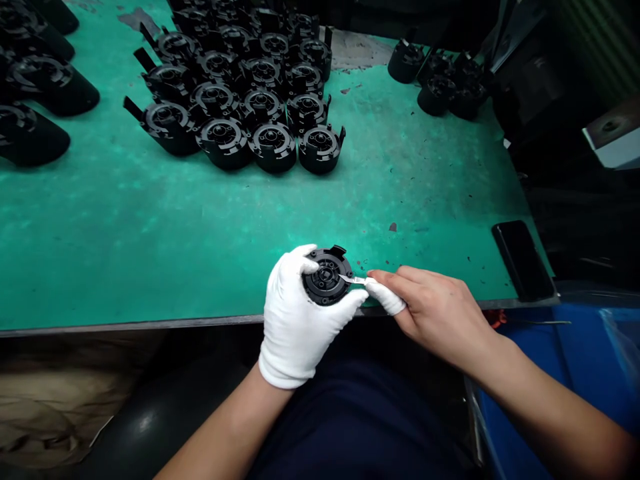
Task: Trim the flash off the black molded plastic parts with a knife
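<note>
My left hand, in a white glove, is wrapped around a round black plastic part at the front edge of the table. Its ringed face is turned up toward me, and a small tab sticks out from its far rim. Between the thumb and fingers of my right hand is a small knife with a thin pale blade. The blade tip lies over the face of the part, right of its centre; whether it touches cannot be made out. A white cover wraps my right thumb; the other fingers are bare.
Several rows of similar black parts stand on the green table at the back. More stand at the far left and far right. A dark phone lies near the right edge. Below it is a blue bin.
</note>
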`<state>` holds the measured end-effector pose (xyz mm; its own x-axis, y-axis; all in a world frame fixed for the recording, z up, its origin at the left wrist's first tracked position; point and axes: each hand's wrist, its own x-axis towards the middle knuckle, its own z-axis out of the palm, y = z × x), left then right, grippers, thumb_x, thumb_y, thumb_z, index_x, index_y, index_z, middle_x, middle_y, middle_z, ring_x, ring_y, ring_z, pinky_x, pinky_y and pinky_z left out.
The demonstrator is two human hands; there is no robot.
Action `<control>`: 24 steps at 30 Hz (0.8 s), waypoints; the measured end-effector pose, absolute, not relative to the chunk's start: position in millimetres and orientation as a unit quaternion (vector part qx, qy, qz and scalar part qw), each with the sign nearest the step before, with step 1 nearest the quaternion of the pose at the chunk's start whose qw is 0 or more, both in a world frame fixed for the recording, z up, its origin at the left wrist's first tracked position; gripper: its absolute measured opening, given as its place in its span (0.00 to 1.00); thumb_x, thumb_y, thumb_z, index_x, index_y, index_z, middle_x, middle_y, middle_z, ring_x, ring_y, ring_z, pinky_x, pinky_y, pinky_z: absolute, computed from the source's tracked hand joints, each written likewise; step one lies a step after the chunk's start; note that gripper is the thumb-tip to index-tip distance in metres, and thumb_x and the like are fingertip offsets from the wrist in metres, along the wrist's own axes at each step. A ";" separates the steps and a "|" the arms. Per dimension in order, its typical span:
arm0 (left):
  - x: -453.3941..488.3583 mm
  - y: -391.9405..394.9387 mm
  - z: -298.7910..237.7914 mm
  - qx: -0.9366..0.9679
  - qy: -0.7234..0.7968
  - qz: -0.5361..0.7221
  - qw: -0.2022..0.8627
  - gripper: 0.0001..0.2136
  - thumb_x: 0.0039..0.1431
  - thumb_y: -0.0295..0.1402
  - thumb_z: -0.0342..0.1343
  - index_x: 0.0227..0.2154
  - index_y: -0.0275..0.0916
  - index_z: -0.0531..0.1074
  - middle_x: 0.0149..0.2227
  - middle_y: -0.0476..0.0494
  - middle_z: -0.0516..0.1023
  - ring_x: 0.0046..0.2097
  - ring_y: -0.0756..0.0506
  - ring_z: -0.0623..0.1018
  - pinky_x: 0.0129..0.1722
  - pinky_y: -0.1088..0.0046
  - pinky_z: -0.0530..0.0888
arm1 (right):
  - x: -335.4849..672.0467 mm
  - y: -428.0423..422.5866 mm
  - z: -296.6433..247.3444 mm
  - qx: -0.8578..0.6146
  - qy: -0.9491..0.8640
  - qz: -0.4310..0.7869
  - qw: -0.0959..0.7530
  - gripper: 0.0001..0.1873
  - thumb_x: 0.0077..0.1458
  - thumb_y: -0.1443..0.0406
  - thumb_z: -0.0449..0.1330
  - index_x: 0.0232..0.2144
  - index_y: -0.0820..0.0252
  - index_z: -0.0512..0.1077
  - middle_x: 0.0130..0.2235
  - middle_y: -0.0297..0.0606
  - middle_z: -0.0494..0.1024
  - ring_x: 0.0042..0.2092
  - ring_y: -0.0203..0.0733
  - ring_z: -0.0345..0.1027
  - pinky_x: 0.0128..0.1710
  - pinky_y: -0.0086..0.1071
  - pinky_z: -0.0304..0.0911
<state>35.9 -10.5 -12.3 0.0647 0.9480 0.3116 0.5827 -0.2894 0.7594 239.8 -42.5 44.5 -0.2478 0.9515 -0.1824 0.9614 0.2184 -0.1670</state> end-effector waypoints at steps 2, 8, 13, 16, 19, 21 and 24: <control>38.5 -11.5 -12.5 0.687 0.560 0.407 0.223 0.31 0.46 0.48 0.70 0.47 0.42 0.63 0.55 0.36 0.73 0.56 0.37 0.76 0.56 0.55 0.73 | 236.2 -42.6 44.5 0.628 0.770 -0.110 0.019 0.19 0.65 0.64 0.55 0.56 0.50 0.74 0.34 0.36 0.78 0.35 0.43 0.72 0.31 0.34 0.58; 33.2 -10.3 -7.3 0.704 0.542 0.393 0.238 0.30 0.46 0.47 0.70 0.47 0.42 0.64 0.56 0.36 0.73 0.57 0.37 0.76 0.58 0.55 0.73 | 243.5 -39.8 49.2 0.628 0.750 -0.186 -0.097 0.18 0.69 0.60 0.51 0.54 0.53 0.75 0.41 0.39 0.81 0.40 0.41 0.75 0.39 0.32 0.65; 6.5 11.7 6.5 0.762 0.488 0.287 0.315 0.37 0.46 0.47 0.71 0.57 0.43 0.63 0.60 0.39 0.72 0.60 0.38 0.74 0.63 0.57 0.71 | 263.4 -21.2 48.3 0.569 0.799 -0.193 -0.023 0.17 0.68 0.60 0.53 0.55 0.49 0.74 0.39 0.36 0.80 0.40 0.41 0.74 0.38 0.32 0.63; -7.8 30.3 13.0 0.784 0.455 0.228 0.355 0.40 0.46 0.47 0.71 0.60 0.44 0.62 0.63 0.42 0.70 0.63 0.38 0.72 0.64 0.59 0.69 | 267.4 -6.6 47.3 0.519 0.833 -0.195 0.009 0.18 0.68 0.61 0.53 0.56 0.50 0.73 0.40 0.35 0.80 0.41 0.41 0.74 0.36 0.31 0.61; -16.6 46.4 16.5 0.806 0.418 0.195 0.371 0.41 0.45 0.47 0.70 0.62 0.45 0.61 0.63 0.43 0.69 0.63 0.38 0.72 0.64 0.60 0.70 | 265.2 5.7 49.3 0.482 0.856 -0.184 0.026 0.18 0.69 0.59 0.52 0.55 0.49 0.74 0.38 0.35 0.79 0.41 0.41 0.73 0.34 0.31 0.58; -20.0 54.1 17.6 0.815 0.401 0.180 0.376 0.41 0.46 0.47 0.70 0.62 0.45 0.61 0.64 0.43 0.69 0.62 0.37 0.72 0.63 0.60 0.70 | 262.0 11.8 51.2 0.467 0.866 -0.177 0.032 0.18 0.69 0.58 0.51 0.54 0.49 0.75 0.35 0.35 0.78 0.38 0.41 0.73 0.32 0.32 0.56; -22.3 60.4 18.5 0.822 0.387 0.166 0.383 0.42 0.46 0.47 0.70 0.63 0.47 0.60 0.64 0.44 0.68 0.63 0.37 0.72 0.63 0.60 0.70 | 256.6 17.3 52.8 0.451 0.874 -0.174 0.042 0.17 0.69 0.57 0.50 0.52 0.48 0.76 0.32 0.35 0.77 0.36 0.40 0.72 0.30 0.32 0.53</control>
<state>-22.3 60.4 18.5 0.6455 0.7634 -0.0242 0.5095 -0.4067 0.7583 256.6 17.3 52.8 -0.5901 0.7734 -0.2315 0.8030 0.5328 -0.2669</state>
